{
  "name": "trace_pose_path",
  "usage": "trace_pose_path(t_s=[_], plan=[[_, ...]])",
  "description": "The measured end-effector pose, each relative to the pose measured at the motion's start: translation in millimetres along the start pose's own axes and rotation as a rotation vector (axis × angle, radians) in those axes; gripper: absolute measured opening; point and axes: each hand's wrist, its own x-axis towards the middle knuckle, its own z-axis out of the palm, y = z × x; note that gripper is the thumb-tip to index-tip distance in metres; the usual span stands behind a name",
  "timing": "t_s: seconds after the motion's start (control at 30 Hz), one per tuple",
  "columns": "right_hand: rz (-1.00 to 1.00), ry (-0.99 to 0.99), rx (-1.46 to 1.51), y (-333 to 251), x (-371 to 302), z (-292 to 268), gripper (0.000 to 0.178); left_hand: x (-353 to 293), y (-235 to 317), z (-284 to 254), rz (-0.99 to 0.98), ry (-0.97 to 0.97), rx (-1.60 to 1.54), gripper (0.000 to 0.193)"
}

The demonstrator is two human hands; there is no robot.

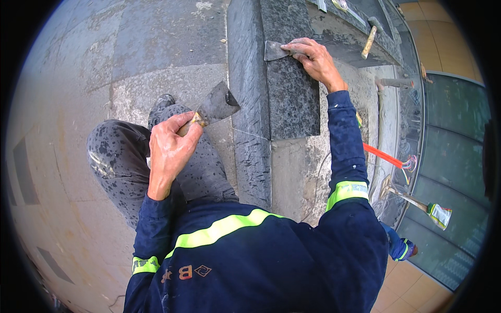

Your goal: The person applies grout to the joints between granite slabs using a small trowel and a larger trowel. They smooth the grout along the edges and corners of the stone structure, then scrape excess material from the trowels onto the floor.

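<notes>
My left hand (171,146) is closed around the yellowish handle of a wide putty knife (216,106), held above my bent knee. Its broad blade points up and right, and a dark lump clings near its edge. Farther off, my right hand (317,61) grips a second putty knife (275,50), whose handle is mostly hidden by my fingers. That smaller blade lies at the left edge of a dark speckled stone slab (293,99), over the seam with a long grey stone curb (249,112). My right fingers are low over the slab.
A hammer (369,41) lies on a ledge at the far right. Beside it are a stub of pipe (396,82), an orange tube (383,155) with loose wires, and a green-and-white packet (439,215). Another person's blue sleeve (401,248) shows at lower right. Paving (151,39) spreads to my left.
</notes>
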Motion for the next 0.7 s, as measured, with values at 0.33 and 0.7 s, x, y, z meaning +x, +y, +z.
trace_pose_path(t_s=[0.33, 0.7], plan=[[0.049, -0.093, -0.178, 4.2, -7.3, -9.2, 0.048, 3.5, 1.3, 1.8, 0.046, 0.004, -0.005, 0.047], [0.123, -0.013, -0.154, -68.3, -63.2, -75.3, 0.05, 10.3, 6.2, 11.7, 0.134, 0.002, 0.012, 0.044]])
